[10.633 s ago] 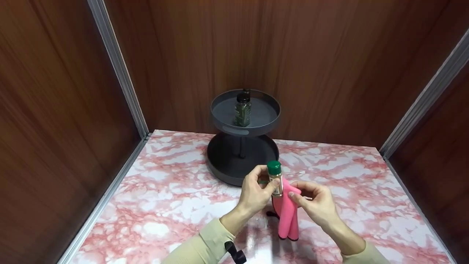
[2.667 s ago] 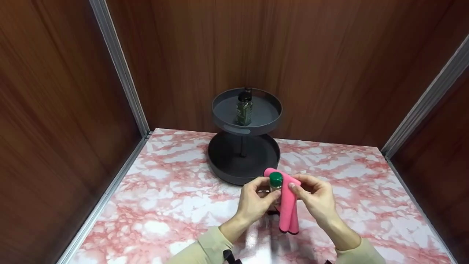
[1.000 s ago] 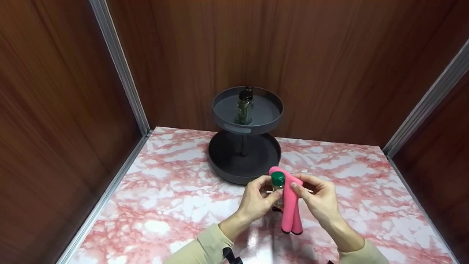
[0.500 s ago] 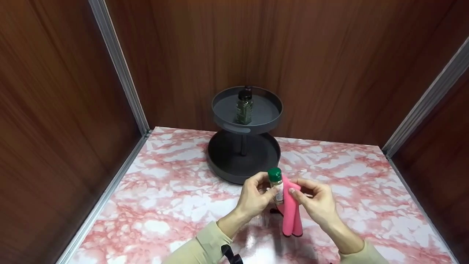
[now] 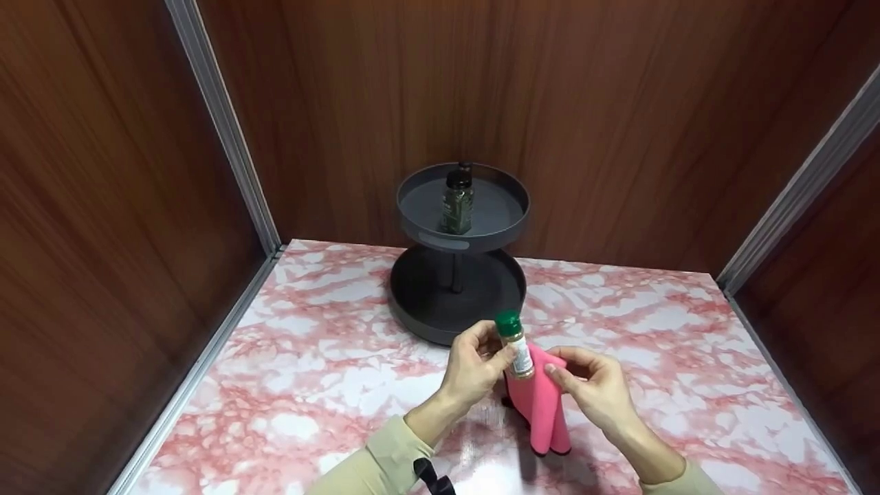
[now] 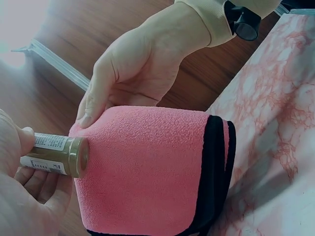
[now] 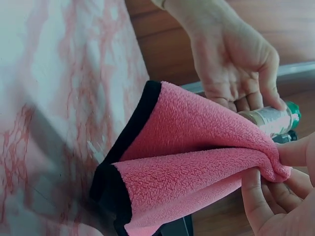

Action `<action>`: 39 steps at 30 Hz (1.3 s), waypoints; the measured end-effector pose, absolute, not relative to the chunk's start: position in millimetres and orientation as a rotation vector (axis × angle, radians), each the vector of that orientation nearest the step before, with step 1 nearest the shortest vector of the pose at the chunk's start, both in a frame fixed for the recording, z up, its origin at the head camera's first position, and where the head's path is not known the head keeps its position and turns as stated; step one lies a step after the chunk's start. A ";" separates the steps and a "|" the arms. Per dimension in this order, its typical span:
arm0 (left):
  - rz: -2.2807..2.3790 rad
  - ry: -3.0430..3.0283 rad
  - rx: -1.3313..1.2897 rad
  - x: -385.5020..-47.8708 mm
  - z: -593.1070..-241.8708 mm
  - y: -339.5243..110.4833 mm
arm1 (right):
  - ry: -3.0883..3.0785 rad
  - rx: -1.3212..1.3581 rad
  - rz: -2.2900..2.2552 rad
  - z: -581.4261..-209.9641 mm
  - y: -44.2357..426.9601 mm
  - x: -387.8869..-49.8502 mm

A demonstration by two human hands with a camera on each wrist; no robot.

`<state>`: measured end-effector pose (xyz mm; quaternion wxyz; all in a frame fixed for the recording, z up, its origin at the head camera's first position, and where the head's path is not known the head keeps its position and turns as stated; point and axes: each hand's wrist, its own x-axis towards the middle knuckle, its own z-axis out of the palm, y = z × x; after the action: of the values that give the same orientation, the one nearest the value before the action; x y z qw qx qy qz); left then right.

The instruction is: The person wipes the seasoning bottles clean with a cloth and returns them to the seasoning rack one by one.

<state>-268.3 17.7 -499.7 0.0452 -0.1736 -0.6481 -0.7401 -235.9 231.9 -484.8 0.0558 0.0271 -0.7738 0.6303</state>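
My left hand (image 5: 471,364) grips a small glass jar (image 5: 522,357) with a green cap, tilted, its cap up and leaning left. My right hand (image 5: 601,385) pinches the top of a folded pink cloth (image 5: 544,405) with black edging, which hangs down over the table. In the left wrist view the base of the jar (image 6: 78,156) lies against or just in front of the cloth (image 6: 142,167); whether they touch cannot be told. From the right wrist, the cloth (image 7: 197,162) shows folds gathered between thumb and fingers, with the jar (image 7: 272,119) beyond it.
Behind the hands stands a dark two-tier round stand (image 5: 440,333). Its upper tray holds a dark-capped jar (image 5: 457,210) of green contents, with another dark cap (image 5: 465,167) behind it. The pink and white marbled table (image 5: 295,385) is enclosed by wood-patterned panels (image 5: 584,124).
Over the last second the jar has risen slightly, moved left and tilted, showing its label. The top of the cloth has dropped behind it, and the cloth hangs a little lower. Both hands keep their holds.
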 end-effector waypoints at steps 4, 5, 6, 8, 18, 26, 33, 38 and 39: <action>-2.288 -1.955 -0.516 -268.5 -500.4 15.8 | -2.326 0.054 1.953 -485.1 234.3 -236.4; -2.293 -1.948 -0.513 -268.8 -500.7 15.2 | -2.322 0.046 1.961 -484.9 234.8 -236.4; -2.295 -1.940 -0.514 -269.4 -501.0 14.6 | -2.318 0.035 1.970 -484.5 235.2 -236.4; -2.293 -1.924 -0.507 -270.7 -501.5 13.4 | -2.310 0.009 1.992 -483.9 235.6 -236.6; -2.309 -1.833 -0.441 -275.2 -498.3 15.7 | -2.114 -0.161 2.250 -488.2 235.2 -239.6; -2.298 -1.752 -0.475 -275.0 -495.1 29.2 | -1.946 -0.215 2.487 -494.4 227.3 -240.7; -2.255 -1.788 -0.454 -272.4 -494.6 38.8 | -1.905 -0.192 2.576 -497.6 220.7 -242.2; -2.206 -1.807 -0.439 -273.7 -496.5 40.5 | -1.837 -0.191 2.652 -498.0 218.7 -244.1; -2.207 -1.802 -0.435 -274.5 -497.1 40.3 | -1.819 -0.188 2.666 -497.8 218.7 -244.1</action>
<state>-274.5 40.3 -497.1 0.1295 -0.1498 -0.6199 -0.7593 -244.1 218.7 -497.8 -0.0458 -0.0582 -0.5620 0.8238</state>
